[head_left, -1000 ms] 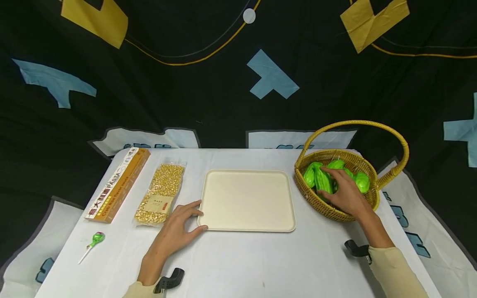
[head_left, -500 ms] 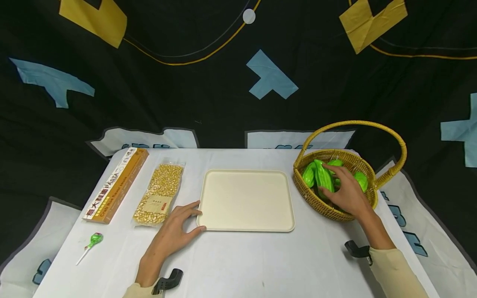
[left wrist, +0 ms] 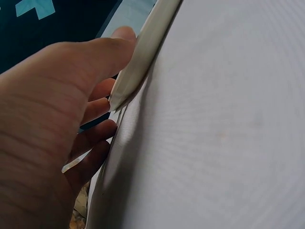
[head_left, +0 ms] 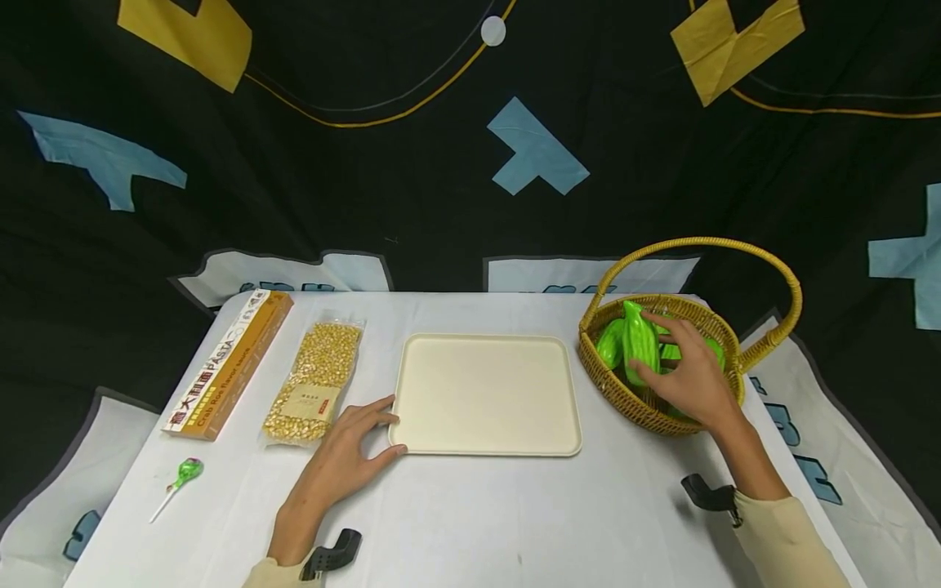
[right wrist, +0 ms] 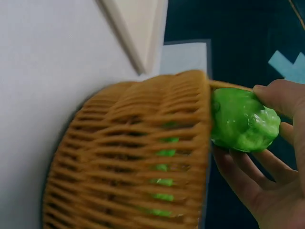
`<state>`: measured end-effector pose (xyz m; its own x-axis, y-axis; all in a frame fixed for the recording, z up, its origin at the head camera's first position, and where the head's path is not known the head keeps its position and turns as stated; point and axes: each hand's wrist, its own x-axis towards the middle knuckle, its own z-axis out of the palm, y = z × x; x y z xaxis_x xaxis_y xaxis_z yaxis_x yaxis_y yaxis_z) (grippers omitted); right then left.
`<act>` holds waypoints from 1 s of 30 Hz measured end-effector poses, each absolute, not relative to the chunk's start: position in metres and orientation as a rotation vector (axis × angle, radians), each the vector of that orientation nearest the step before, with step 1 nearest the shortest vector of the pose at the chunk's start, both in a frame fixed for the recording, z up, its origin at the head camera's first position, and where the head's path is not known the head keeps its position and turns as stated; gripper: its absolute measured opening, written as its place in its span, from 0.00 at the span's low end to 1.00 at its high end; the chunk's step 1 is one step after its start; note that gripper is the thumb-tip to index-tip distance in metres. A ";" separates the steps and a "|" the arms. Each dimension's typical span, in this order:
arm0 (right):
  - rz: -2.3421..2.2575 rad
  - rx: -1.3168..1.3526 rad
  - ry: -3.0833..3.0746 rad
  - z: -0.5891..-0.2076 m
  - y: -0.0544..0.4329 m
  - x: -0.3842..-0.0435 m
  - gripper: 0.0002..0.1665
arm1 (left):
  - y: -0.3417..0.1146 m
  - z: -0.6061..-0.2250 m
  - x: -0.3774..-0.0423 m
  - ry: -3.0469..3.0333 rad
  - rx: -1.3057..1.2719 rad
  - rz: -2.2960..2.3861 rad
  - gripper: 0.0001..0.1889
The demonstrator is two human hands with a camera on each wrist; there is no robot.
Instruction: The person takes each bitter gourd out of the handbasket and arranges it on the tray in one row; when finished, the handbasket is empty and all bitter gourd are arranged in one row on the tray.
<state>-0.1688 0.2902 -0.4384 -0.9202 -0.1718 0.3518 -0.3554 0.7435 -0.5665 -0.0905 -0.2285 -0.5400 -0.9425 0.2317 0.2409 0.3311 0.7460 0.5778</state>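
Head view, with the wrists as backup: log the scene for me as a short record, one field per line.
Right hand: holds a green vegetable at the basket's opening
Basket: wicker, handle up, other green pieces inside
Left hand: touches the tray's near left corner
Tray: cream, left of the basket
Far left: pasta box, lollipop nearer the person
Between box and tray: bag of yellow kernels

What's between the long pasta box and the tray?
A bag of yellow kernels, then the left hand at the tray: the head view shows both.
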 end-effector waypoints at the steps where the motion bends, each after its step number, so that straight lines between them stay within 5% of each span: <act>1: 0.952 0.412 -2.665 -0.436 0.289 -0.168 0.48 | -0.229 -0.540 -0.091 -2.789 -0.454 -0.965 0.23; 30: 1.382 0.530 -2.566 -0.457 0.211 -0.154 0.49 | -0.230 -0.539 -0.090 -2.774 -0.489 -0.966 0.22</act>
